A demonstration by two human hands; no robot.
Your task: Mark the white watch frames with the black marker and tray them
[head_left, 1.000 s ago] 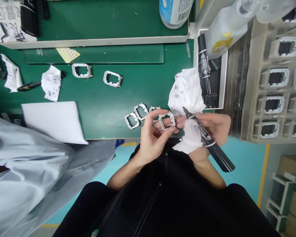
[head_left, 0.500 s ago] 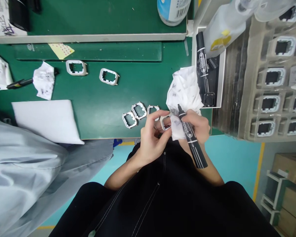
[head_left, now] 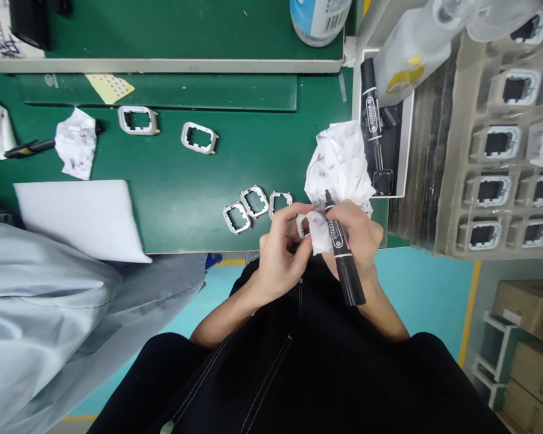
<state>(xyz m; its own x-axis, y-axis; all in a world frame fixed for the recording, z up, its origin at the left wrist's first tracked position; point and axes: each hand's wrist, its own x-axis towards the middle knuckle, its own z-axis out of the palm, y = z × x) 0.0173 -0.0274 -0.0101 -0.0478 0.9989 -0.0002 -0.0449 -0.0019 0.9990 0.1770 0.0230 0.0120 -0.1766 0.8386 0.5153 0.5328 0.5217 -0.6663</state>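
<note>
My left hand (head_left: 284,253) is closed on a small white watch-case frame (head_left: 301,225), gripping its edge between thumb and fingers. My right hand (head_left: 359,232) holds a black marker pen (head_left: 344,259) with its tip pointing away from me, and also a small white wipe (head_left: 320,232) with dark smudges. The wipe touches or nearly touches the right side of the frame; which one is hidden. Just beyond my left hand lie more frames on the green table: one frame (head_left: 280,202) partly behind my fingers, a second frame (head_left: 254,201) and a third frame (head_left: 237,217).
A crumpled stained tissue (head_left: 339,160) lies beyond my right hand, beside a white box (head_left: 402,169) with another marker (head_left: 370,99). Clear trays (head_left: 457,199) of frames stand right. Two frames lie further left, near a white foam sheet (head_left: 79,217). A person's grey clothing (head_left: 49,313) is at left.
The marker in my right hand has swung more upright, its rear end shifting left. The wipe and my right hand have moved slightly left over the frame. My left hand stays nearly in place.
</note>
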